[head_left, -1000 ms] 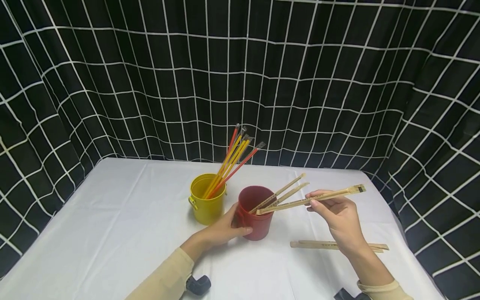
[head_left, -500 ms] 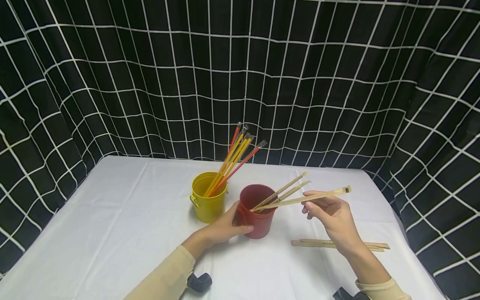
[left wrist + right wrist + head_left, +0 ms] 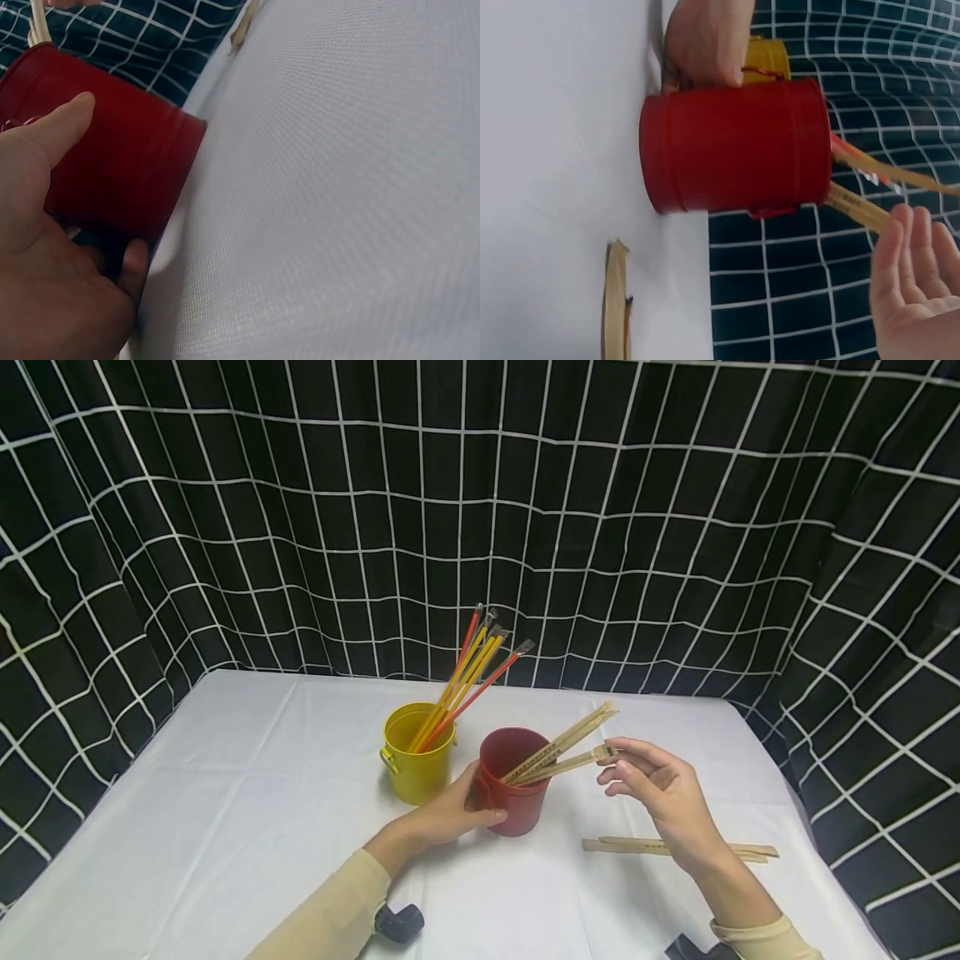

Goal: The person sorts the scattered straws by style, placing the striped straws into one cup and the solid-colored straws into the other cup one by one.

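Observation:
My left hand (image 3: 442, 820) grips the side of a small red bucket (image 3: 513, 814), thumb across its front. The left wrist view shows the thumb on the red wall (image 3: 127, 142). Several slim paper-wrapped sticks, which look like wrapped chopsticks (image 3: 562, 742), lean out of the bucket toward the right. With the fingertips of my right hand (image 3: 667, 785) I hold the outer end of one wrapped pair of chopsticks (image 3: 566, 766), whose other end is inside the bucket. In the right wrist view my fingers (image 3: 922, 255) are nearly straight, and the contact is partly hidden.
Left of the red bucket stands a yellow bucket (image 3: 416, 777) with several yellow and red sticks (image 3: 472, 672) in clear wrapping. More wrapped chopsticks (image 3: 622, 847) lie on the white tablecloth (image 3: 225, 810) below my right hand. A black curtain with white grid lines (image 3: 420, 510) surrounds the table.
The wrapped chopsticks in my right hand have slid left and deeper into the red bucket. My fingers are now at their outer end. The left hand keeps its grip.

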Motion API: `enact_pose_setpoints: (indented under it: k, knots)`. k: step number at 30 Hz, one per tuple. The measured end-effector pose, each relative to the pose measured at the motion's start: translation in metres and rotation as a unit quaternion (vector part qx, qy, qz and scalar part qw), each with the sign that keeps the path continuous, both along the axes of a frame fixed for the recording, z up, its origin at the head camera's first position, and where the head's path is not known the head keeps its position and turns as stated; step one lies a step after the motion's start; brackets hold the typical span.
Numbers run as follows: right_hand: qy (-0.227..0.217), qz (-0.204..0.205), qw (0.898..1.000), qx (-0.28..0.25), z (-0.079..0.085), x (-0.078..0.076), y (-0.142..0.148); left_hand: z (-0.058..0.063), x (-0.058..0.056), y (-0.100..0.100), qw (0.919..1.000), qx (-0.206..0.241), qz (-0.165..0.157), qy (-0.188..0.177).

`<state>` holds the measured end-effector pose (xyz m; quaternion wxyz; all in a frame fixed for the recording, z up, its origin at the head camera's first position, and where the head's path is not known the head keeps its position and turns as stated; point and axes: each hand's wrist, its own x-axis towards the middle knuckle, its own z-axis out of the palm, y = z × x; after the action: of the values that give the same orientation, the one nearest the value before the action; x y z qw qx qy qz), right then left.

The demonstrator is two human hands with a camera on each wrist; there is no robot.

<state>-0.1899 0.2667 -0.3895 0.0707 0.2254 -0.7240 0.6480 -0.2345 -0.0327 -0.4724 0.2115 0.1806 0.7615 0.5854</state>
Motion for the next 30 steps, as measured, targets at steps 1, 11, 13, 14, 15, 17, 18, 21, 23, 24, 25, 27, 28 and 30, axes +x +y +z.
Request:
enact_pose_setpoints:
  k: [1, 11, 13, 14, 15, 17, 18, 21, 23, 24, 25, 27, 28, 30]
  knots:
    - [-0.002, 0.000, 1.000, 0.003, 0.000, 0.000, 0.001, -0.001, 0.000, 0.001, 1.0000, 0.001, 0.000, 0.000]
    - [-0.030, -0.011, 0.992, 0.120, 0.007, -0.010, 0.031, 0.001, 0.002, 0.003, 1.0000, 0.004, -0.003, -0.001]
    - [-0.036, 0.003, 0.990, 0.134, 0.005, -0.012, 0.039, 0.002, 0.002, 0.002, 1.0000, 0.005, -0.002, -0.004]
    - [-0.040, 0.009, 0.989, 0.145, 0.004, -0.013, 0.043, 0.003, 0.002, 0.001, 1.0000, 0.006, -0.002, -0.006]
    - [-0.044, 0.016, 0.985, 0.164, 0.002, -0.013, 0.048, 0.003, 0.002, 0.001, 1.0000, 0.006, -0.002, -0.007]
    - [-0.059, 0.037, 0.977, 0.202, -0.003, -0.013, 0.059, 0.002, 0.001, 0.000, 1.0000, 0.004, -0.004, -0.007]
    - [-0.067, 0.046, 0.970, 0.227, -0.005, -0.013, 0.066, 0.002, 0.001, 0.000, 1.0000, 0.002, -0.005, -0.007]
    - [-0.084, 0.084, 0.946, 0.301, -0.011, -0.015, 0.085, 0.002, 0.001, 0.001, 1.0000, 0.002, -0.005, -0.003]
    - [-0.092, 0.108, 0.933, 0.330, -0.015, -0.017, 0.094, 0.002, 0.002, 0.002, 1.0000, 0.004, -0.003, -0.002]
    - [-0.096, 0.115, 0.928, 0.341, -0.017, -0.018, 0.098, 0.003, 0.002, 0.002, 1.0000, 0.004, -0.001, -0.002]
    - [-0.098, 0.121, 0.924, 0.349, -0.020, -0.020, 0.102, 0.003, 0.002, 0.002, 1.0000, 0.005, 0.001, -0.003]
    - [-0.107, 0.126, 0.920, 0.356, -0.026, -0.021, 0.106, 0.003, 0.003, 0.001, 1.0000, 0.003, 0.003, -0.005]
    - [-0.113, 0.120, 0.917, 0.363, -0.029, -0.022, 0.109, 0.003, 0.003, 0.001, 1.0000, 0.002, 0.003, -0.005]
    - [-0.129, 0.101, 0.911, 0.378, -0.033, -0.022, 0.113, 0.003, 0.002, 0.002, 1.0000, -0.001, 0.003, -0.004]
